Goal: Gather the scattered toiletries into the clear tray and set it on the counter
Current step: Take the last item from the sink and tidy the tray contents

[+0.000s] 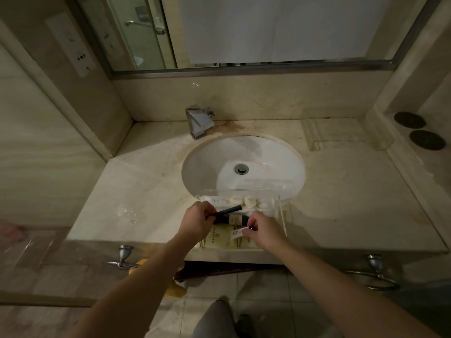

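A clear tray (280,208) sits on the marble counter (146,191) at its front edge, just below the sink. Inside lie two round soaps (244,200), a white tube (212,199) and cream packets with gold print (219,239). My left hand (196,222) grips a dark slim packet (229,210) that slants up to the right over the tray. My right hand (262,231) pinches a small white sachet (240,232) above the packets. Both hands are over the tray's near half and hide part of its contents.
The white sink basin (244,164) with its drain lies behind the tray, and a chrome faucet (199,121) stands at the back. A second clear holder (314,135) rests at the back right. Towel hooks (122,258) and a towel ring (380,274) hang below the counter front.
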Demonstrator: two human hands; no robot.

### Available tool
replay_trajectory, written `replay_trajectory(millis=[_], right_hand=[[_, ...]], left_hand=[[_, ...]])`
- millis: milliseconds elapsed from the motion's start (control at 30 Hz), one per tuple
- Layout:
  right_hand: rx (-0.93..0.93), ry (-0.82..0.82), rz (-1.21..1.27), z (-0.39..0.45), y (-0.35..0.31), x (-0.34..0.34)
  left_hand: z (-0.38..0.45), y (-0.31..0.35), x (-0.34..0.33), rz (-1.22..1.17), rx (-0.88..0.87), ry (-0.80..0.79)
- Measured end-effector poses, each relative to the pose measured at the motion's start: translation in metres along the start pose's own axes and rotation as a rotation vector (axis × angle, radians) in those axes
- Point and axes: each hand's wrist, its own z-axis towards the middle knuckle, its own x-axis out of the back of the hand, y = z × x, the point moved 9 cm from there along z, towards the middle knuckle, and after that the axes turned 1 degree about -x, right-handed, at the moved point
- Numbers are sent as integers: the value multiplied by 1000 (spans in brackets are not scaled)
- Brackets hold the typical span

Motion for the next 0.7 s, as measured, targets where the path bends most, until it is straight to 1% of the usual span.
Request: replay_trajectory(millis=[67, 133, 200, 333, 467, 567, 700], right_hand=[[103, 38, -222, -2, -7, 3], [144, 74, -309, -4, -9, 7], [140, 94, -348, -3, -6, 10], [119, 51, -358, -2, 0, 10], [98, 57, -267, -2, 4, 22], [162, 55, -230, -4, -1, 30], [231, 68, -273, -7, -9, 35]], left_hand=[[-1, 4, -4, 19, -31, -25], [-1, 9, -7, 24, -60, -41], [-2, 14, -10, 29, -88, -55], [-4, 22, -16, 31, -122, -79], [-4, 28, -21, 55, -154, -118], [-4, 34, -25, 50, -169, -136], [-4, 45, -30, 63, -193, -154]])
